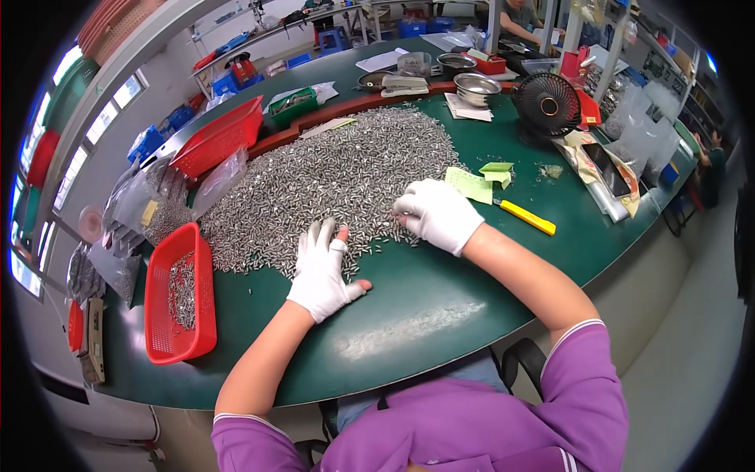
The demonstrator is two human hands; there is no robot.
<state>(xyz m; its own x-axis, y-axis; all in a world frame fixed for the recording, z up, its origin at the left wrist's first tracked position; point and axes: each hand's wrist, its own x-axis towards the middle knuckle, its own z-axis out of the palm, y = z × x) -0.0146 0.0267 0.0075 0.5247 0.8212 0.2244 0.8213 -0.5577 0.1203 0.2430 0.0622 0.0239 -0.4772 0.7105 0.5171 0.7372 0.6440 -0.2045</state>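
Note:
A wide heap of small silvery metal pins (338,169) covers the middle of the green table (503,275). My left hand (321,275), in a white glove with some bare fingertips, lies on the heap's near edge. Its fingers are stretched out and its thumb points right, over the table top. At the heap's right edge, my right hand (439,216), also white-gloved, has its fingers curled down and together among the pins. What lies between those fingertips is hidden. Just right of it are a yellow-green paper slip (469,185) and a yellow utility knife (527,217).
A red basket (206,295) with some pins stands left; another red basket (224,135) is tilted behind the heap. Filled plastic bags (130,200) line the left edge. A black fan (546,106), metal bowls (476,88) and a phone (605,169) are on the right.

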